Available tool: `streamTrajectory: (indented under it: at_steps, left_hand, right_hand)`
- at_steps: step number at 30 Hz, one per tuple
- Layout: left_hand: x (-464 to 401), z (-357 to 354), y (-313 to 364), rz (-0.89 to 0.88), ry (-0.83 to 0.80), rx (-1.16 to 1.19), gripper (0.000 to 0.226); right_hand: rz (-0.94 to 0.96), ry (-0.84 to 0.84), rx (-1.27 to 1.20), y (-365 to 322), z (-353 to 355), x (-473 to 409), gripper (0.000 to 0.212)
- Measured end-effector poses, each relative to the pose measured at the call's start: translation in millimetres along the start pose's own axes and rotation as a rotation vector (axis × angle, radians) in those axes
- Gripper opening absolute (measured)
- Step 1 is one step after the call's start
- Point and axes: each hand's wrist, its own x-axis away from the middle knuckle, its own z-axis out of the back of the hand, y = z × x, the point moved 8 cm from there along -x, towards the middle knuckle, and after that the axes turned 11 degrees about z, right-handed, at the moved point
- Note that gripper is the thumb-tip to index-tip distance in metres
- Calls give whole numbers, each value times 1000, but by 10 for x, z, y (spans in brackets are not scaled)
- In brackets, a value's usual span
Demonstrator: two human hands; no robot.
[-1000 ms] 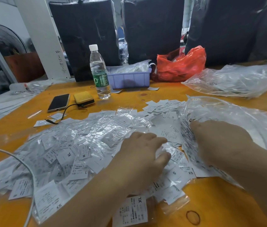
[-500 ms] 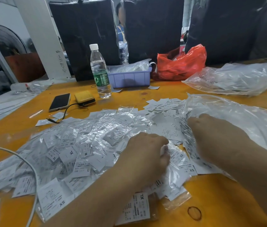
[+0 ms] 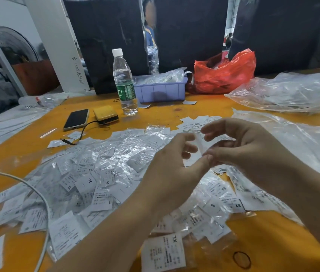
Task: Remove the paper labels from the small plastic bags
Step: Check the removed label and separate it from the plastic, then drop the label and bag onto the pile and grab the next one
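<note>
A wide heap of small clear plastic bags with white paper size labels (image 3: 96,179) covers the orange table (image 3: 273,238). Above the heap, both hands hold one small bag with its label (image 3: 199,148) between them. My left hand (image 3: 173,165) pinches its lower left side with thumb and fingers. My right hand (image 3: 239,146) pinches its right side, fingers curled over the top edge. A small pile of loose white labels (image 3: 194,122) lies just beyond the hands.
A large clear plastic bag (image 3: 292,146) lies at the right, another (image 3: 292,93) behind it. A water bottle (image 3: 124,83), purple bin (image 3: 161,91), red bag (image 3: 226,73), phone (image 3: 76,119) and yellow power bank (image 3: 106,114) stand at the back. A white cable (image 3: 43,203) crosses left.
Both hands have lifted off the heap, where they lay flat, and now hold a single small bag between them above it.
</note>
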Motion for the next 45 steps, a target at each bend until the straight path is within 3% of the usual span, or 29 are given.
streamTrajectory:
  at_steps: [5, 9, 12, 16, 20, 25, 28, 34, 45]
  left_hand:
    - [-4, 64, -34, 11, -28, 73, 45]
    - [8, 127, -20, -4, 20, 22, 51]
    - [18, 150, -15, -3, 25, -16, 35]
    - [20, 174, -5, -6, 40, 40, 13]
    - [7, 220, -11, 14, 46, 101, 22]
    - [-5, 205, -27, 22, 30, 105, 33]
    - [-4, 200, -33, 20, 23, 117, 28]
    - [1, 211, -39, 27, 28, 115, 11]
    - [14, 274, -37, 55, 57, 103, 9]
  right_hand:
    - [-165, -35, -272, 146, -99, 9, 36]
    - [-238, -15, -344, 205, -109, 21, 35]
    - [-278, -71, -332, 231, -140, 40, 36]
    - [-237, -135, -78, 238, -153, 53, 34]
    - [5, -165, 653, 141, -65, 21, 30]
    - [-30, -337, 1065, 349, -108, 52, 33]
    - [-1, -368, 1106, 345, -156, 62, 26]
    - [65, -346, 1085, 252, -170, 62, 43]
    - [58, -240, 1066, 177, -148, 37, 51]
